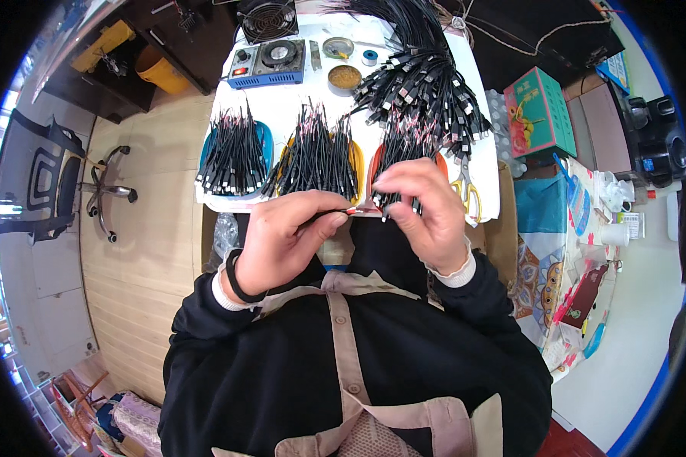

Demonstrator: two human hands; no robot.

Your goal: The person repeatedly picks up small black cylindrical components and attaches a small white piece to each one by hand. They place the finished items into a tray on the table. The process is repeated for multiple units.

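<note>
Pinched between thumb and index finger of my left hand [282,236] is a thin black cable [351,211], its red wire end sticking out toward the right. My right hand [431,217] hovers beside it, thumb and index finger curved and apart, with nothing visible between them. Beyond the hands, bundles of short black cables with stripped, reddish wire ends lie in a blue tray [267,141], a yellow tray [357,164] and an orange-red tray [374,162]. The right hand partly covers the orange-red tray. Behind it spreads a big heap of black cables [427,91] with metal plugs.
Gold-handled scissors [471,199] lie at the table's right edge. Farther back stand a small blue-sided hot plate [270,62], a black fan [268,21], a tin of amber material [344,78], a metal bowl [338,47] and a wire spool [370,57]. A green-pink box [540,114] stands right.
</note>
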